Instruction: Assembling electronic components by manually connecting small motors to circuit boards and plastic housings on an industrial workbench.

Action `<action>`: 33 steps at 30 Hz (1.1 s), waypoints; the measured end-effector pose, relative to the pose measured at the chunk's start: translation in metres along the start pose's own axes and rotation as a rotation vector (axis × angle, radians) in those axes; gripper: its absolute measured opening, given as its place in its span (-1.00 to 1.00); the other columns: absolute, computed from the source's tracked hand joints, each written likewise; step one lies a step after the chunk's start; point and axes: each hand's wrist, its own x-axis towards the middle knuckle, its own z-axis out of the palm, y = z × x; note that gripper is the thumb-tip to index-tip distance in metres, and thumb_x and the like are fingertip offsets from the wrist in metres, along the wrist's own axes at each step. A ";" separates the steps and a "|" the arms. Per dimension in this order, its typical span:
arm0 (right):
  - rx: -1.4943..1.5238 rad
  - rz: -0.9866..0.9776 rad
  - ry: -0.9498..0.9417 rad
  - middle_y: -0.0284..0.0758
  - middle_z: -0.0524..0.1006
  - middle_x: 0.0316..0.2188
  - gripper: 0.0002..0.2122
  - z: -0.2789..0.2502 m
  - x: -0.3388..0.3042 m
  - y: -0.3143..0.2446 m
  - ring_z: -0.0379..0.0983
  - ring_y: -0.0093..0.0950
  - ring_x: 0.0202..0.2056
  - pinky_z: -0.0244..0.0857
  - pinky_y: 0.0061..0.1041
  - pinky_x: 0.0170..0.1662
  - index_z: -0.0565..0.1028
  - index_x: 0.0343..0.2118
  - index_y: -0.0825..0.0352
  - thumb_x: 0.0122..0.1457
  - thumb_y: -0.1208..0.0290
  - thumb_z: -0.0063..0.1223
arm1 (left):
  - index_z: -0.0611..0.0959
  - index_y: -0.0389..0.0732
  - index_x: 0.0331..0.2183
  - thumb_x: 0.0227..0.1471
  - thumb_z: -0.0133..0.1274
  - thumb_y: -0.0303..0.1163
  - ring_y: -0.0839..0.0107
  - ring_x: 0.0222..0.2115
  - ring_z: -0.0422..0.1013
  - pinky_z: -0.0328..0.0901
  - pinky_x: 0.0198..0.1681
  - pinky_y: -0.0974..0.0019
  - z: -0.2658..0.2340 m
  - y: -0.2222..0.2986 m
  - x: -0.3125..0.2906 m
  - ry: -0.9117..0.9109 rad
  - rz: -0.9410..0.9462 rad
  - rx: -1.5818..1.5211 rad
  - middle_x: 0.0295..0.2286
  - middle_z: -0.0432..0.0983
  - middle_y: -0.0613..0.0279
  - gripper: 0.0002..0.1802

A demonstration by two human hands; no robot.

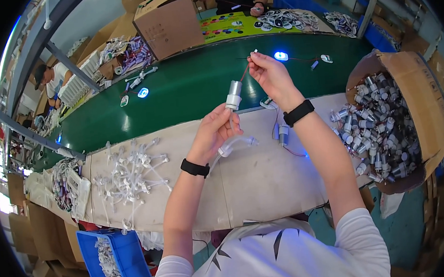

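My left hand [218, 127] is closed on a small motor pump [234, 90], a silver cylinder with a white end, held upright above the table's far edge. A clear tube with white fittings [233, 145] hangs below that hand; its upper end is hidden by the fingers. Thin red and dark wires [245, 74] run up from the pump to my right hand [270, 75]. Its thumb and fingers pinch them near a small white connector [255, 51]. Under my right forearm, another silver motor pump [283, 133] with wires lies on the table.
Clear tubes with white fittings [131, 170] lie piled at left. A cardboard box [426, 109] spills many motor pumps at right. Across the green conveyor belt [187, 76] are lit circuit pieces [281, 56] and a co-worker's hands [257, 9]. A blue bin [130, 258] stands lower left.
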 end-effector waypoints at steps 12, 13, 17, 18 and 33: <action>-0.746 0.051 -0.227 -0.37 0.53 -0.40 -0.76 0.012 -0.109 0.024 0.41 -0.62 -0.36 0.31 -0.62 -0.29 0.48 -0.22 0.41 0.14 0.35 0.04 | 0.23 -0.25 0.05 0.18 -0.17 -0.35 0.43 -0.37 0.45 0.39 -0.25 0.34 0.005 0.012 -0.017 0.216 0.383 -0.082 -0.35 0.46 0.20 -0.58; -0.766 -0.003 -0.241 -0.38 0.52 -0.43 -0.80 0.010 -0.113 0.030 0.41 -0.63 -0.39 0.30 -0.64 -0.31 0.50 -0.26 0.41 0.13 0.39 0.06 | 0.22 -0.26 0.04 0.17 -0.16 -0.35 0.41 -0.38 0.46 0.40 -0.26 0.33 0.006 0.013 -0.019 0.222 0.386 -0.039 -0.35 0.46 0.18 -0.57; -0.661 0.058 -0.221 -0.41 0.52 -0.47 -0.86 0.005 -0.121 0.046 0.39 -0.68 -0.45 0.29 -0.68 -0.37 0.53 -0.36 0.39 0.08 0.42 0.10 | 0.21 -0.28 0.04 0.16 -0.13 -0.35 0.39 -0.39 0.48 0.41 -0.27 0.35 0.008 0.014 -0.027 0.263 0.406 0.073 -0.35 0.47 0.14 -0.55; -0.700 0.007 -0.210 -0.41 0.51 -0.47 -0.86 0.006 -0.123 0.049 0.40 -0.67 -0.43 0.27 -0.69 -0.35 0.52 -0.34 0.40 0.10 0.44 0.08 | 0.21 -0.28 0.04 0.16 -0.13 -0.35 0.39 -0.39 0.48 0.41 -0.27 0.35 0.008 0.015 -0.030 0.266 0.416 0.080 -0.35 0.47 0.14 -0.55; -0.850 0.059 -0.410 -0.34 0.52 -0.35 -0.66 0.070 -0.049 0.037 0.39 -0.61 -0.28 0.23 -0.64 -0.17 0.51 -0.26 0.43 0.04 0.21 0.13 | 0.40 -0.33 -0.04 0.11 -0.04 -0.33 0.40 -0.34 0.52 0.43 -0.33 0.44 0.013 0.046 -0.045 0.361 0.099 0.364 -0.30 0.53 0.08 -0.60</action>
